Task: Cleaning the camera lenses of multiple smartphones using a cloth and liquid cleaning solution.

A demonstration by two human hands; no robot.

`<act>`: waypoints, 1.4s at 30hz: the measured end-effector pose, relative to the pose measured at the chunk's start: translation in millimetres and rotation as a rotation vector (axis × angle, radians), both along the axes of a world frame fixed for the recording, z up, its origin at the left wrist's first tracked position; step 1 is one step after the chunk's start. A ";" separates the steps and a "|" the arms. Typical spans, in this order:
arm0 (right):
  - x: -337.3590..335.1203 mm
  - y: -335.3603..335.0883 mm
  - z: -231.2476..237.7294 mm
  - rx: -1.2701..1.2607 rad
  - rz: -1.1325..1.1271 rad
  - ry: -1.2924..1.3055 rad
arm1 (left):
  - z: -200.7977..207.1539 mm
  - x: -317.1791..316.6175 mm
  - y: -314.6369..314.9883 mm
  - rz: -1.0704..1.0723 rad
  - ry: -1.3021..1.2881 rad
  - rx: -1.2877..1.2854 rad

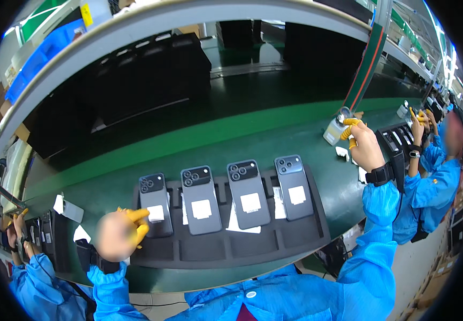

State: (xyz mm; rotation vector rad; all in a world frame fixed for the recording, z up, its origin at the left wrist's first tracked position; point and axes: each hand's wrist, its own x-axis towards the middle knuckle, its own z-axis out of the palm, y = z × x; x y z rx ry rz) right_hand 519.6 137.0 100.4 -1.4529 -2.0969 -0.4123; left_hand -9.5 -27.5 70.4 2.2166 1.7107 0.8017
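Note:
My right hand [368, 148], with yellow finger cots, reaches to the far right. Its curled fingers press against the top and side of a small whitish dispenser bottle [332, 132] with a metal top. At the tray's left edge is my left hand [118, 236], its back blurred. Its yellow-tipped fingers stand apart beside the leftmost phone [160, 224], seemingly touching its edge. A second phone [203, 195], a third phone [248, 192] and a rightmost phone [293, 179] lie back up in a row, each dark with a white label. They rest on a black slotted tray [226, 249].
White paper scraps [342, 153] lie by the bottle. Another bottle [73, 211] stands at the left. A grey rail [231, 9] arches over the green bench [108, 182]. Co-workers in blue sleeves [434, 184] sit at both sides, with a dark tray [397, 140] at right.

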 end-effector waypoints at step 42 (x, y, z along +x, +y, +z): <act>-13.7 1.4 -36.8 -0.607 0.844 2.014 | -47.5 107.3 70.0 -0.377 0.034 0.431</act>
